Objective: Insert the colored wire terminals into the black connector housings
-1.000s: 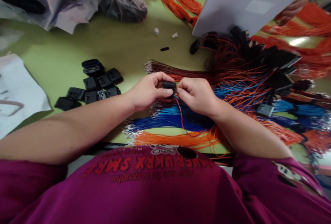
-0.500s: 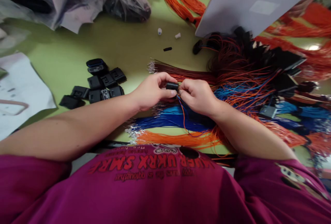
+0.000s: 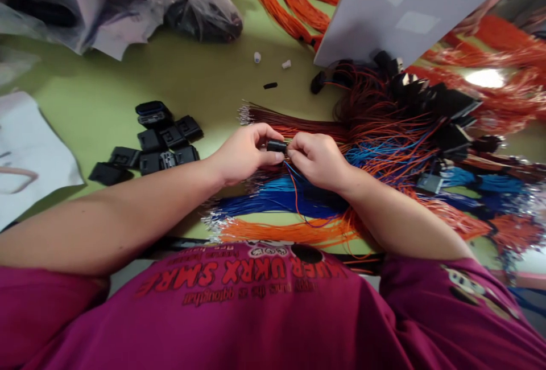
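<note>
Between the thumb and fingers of my left hand (image 3: pixel 251 151) is a small black connector (image 3: pixel 276 146). My right hand (image 3: pixel 318 159) is closed in a pinch at the connector's right end, on thin wires that come out there. An orange wire (image 3: pixel 296 190) and a blue one hang down from that spot. Which wire the right fingertips grip is hidden. Beneath both hands lie bundles of brown wires (image 3: pixel 294 118), blue wires (image 3: pixel 273 204) and orange wires (image 3: pixel 273 231), with metal terminals at their left ends.
Several black connector housings (image 3: pixel 151 141) lie to the left, near a paper sheet (image 3: pixel 34 148). Two small white parts (image 3: pixel 286 64) and a black strip (image 3: pixel 270 85) lie ahead. A grey board (image 3: pixel 384 11) leans at back right, above tangled wires. Plastic bags (image 3: pixel 213 14) fill the back left.
The whole view has shifted slightly, so everything appears a little further left. Both hands keep the same hold on the connector and wires.
</note>
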The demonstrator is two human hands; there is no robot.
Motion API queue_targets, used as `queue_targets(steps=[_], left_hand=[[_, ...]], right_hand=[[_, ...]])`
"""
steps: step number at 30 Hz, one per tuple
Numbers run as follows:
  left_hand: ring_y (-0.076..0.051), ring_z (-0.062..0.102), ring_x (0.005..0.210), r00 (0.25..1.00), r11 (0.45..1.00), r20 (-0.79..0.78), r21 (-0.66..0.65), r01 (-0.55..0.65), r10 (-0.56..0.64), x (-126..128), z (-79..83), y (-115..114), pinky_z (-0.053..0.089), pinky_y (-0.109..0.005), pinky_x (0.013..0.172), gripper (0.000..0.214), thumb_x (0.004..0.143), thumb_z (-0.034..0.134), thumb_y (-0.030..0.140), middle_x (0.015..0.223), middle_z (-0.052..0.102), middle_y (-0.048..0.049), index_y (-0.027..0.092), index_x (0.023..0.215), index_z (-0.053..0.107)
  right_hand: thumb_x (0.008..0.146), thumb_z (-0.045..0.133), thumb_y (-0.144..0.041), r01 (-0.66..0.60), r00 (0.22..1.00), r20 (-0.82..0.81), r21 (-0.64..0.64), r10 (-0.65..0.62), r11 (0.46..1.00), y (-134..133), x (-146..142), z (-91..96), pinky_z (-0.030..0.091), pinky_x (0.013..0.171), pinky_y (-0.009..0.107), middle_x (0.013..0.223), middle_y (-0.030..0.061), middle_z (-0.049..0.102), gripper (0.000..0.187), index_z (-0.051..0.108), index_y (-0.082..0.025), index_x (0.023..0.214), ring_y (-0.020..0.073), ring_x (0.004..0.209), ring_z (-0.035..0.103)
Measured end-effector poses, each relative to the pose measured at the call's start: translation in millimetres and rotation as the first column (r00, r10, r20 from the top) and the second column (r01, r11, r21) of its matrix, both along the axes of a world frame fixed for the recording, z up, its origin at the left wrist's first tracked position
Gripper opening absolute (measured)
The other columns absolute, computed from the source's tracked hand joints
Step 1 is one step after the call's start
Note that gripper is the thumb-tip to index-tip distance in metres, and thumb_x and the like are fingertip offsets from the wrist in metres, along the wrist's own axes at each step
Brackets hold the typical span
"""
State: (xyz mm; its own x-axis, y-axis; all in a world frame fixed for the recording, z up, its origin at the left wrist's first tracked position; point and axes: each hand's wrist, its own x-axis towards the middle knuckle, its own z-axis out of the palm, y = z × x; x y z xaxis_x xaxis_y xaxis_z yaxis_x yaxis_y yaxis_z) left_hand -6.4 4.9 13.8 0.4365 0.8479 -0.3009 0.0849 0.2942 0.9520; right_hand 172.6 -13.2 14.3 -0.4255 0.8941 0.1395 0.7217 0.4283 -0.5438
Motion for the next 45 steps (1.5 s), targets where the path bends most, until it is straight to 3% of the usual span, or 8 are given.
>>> queue_targets(steps=[4, 9, 18, 25, 31, 36, 41, 45], left_hand=[[-0.009, 0.056, 0.061, 1.0, 0.999, 0.009, -0.038, -0.007, 0.008, 1.1, 0.5, -0.8, 0.049, -0.027, 0.064, 0.032, 0.06, 0.075, 0.012, 0.072, 0.061, 0.0021, 0.014, 0.086, 0.057], [-0.008, 0.056, 0.063, 0.998, 0.996, 0.032, -0.067, -0.055, 0.057, 0.7, 2.1, 1.6, 0.049, -0.027, 0.065, 0.036, 0.058, 0.076, 0.011, 0.075, 0.061, 0.0019, 0.013, 0.088, 0.057], [-0.008, 0.056, 0.064, 0.998, 0.996, 0.055, -0.083, -0.028, 0.033, 0.9, 0.5, 1.2, 0.049, -0.026, 0.065, 0.035, 0.058, 0.075, 0.01, 0.075, 0.062, 0.0018, 0.013, 0.088, 0.057], [-0.008, 0.056, 0.063, 0.999, 0.998, 0.034, -0.068, -0.012, 0.015, 2.1, -2.2, 0.7, 0.049, -0.027, 0.065, 0.032, 0.059, 0.075, 0.01, 0.073, 0.062, 0.0025, 0.014, 0.085, 0.057], [-0.008, 0.056, 0.064, 0.997, 0.997, 0.044, -0.062, -0.053, 0.055, 1.7, -2.0, 3.1, 0.049, -0.027, 0.066, 0.036, 0.058, 0.076, 0.012, 0.074, 0.061, 0.0022, 0.014, 0.088, 0.057], [-0.008, 0.055, 0.062, 0.999, 0.998, 0.037, -0.051, -0.028, 0.03, 3.7, -1.4, 1.5, 0.049, -0.026, 0.064, 0.034, 0.057, 0.076, 0.012, 0.072, 0.061, 0.0024, 0.013, 0.086, 0.057], [-0.008, 0.057, 0.061, 0.999, 0.996, 0.029, -0.079, -0.034, 0.037, -0.2, 1.7, 3.2, 0.05, -0.026, 0.065, 0.035, 0.06, 0.075, 0.011, 0.073, 0.061, 0.0022, 0.013, 0.089, 0.057], [-0.01, 0.06, 0.065, 0.999, 0.992, 0.041, -0.129, -0.005, 0.011, -6.8, -0.8, 8.0, 0.053, -0.03, 0.068, 0.034, 0.061, 0.074, 0.012, 0.077, 0.063, 0.0009, 0.014, 0.089, 0.056]], right_hand=[[0.081, 0.046, -0.018, 0.006, 1.0, 0.026, -0.017, -0.005, 1.0, -0.1, -1.1, 0.6, 0.032, 0.06, 0.024, 0.066, 0.0019, 0.06, 0.018, 0.06, -0.014, 0.071, 0.0099, 0.058, 0.045], [0.078, 0.05, -0.018, 0.055, 0.995, -0.082, -0.054, -0.059, 0.997, 0.8, 0.1, 2.0, 0.034, 0.06, 0.022, 0.065, 0.0003, 0.061, 0.014, 0.061, -0.014, 0.07, 0.0091, 0.059, 0.048], [0.077, 0.046, -0.016, 0.005, 0.999, -0.04, 0.023, -0.004, 1.0, 0.6, 0.9, -1.8, 0.031, 0.06, 0.023, 0.062, 0.0002, 0.056, 0.016, 0.059, -0.014, 0.067, 0.0088, 0.058, 0.044], [0.08, 0.045, -0.019, -0.015, 0.999, 0.045, -0.054, 0.018, 0.998, 2.9, 0.4, -1.0, 0.031, 0.06, 0.023, 0.065, 0.0015, 0.058, 0.019, 0.059, -0.015, 0.068, 0.0097, 0.059, 0.044], [0.078, 0.049, -0.019, 0.038, 0.999, -0.03, -0.088, -0.041, 0.995, 6.0, 1.8, 0.5, 0.032, 0.058, 0.022, 0.064, 0.0002, 0.06, 0.016, 0.061, -0.014, 0.069, 0.009, 0.058, 0.046], [0.08, 0.045, -0.019, 0.002, 1.0, 0.022, -0.056, 0.0, 0.998, 3.2, -2.6, 0.1, 0.031, 0.059, 0.022, 0.061, 0.0001, 0.056, 0.02, 0.058, -0.014, 0.065, 0.0088, 0.058, 0.044], [0.082, 0.049, -0.023, -0.061, 0.998, 0.001, -0.166, 0.062, 0.984, 13.3, 12.1, 12.9, 0.034, 0.058, 0.02, 0.065, -0.0006, 0.061, 0.021, 0.064, -0.013, 0.071, 0.0079, 0.058, 0.048], [0.082, 0.052, -0.023, 0.078, 0.966, 0.25, -0.043, -0.065, 0.996, 29.0, 36.0, 22.5, 0.038, 0.066, 0.023, 0.079, 0.003, 0.07, 0.021, 0.071, -0.016, 0.087, 0.0124, 0.069, 0.058]])
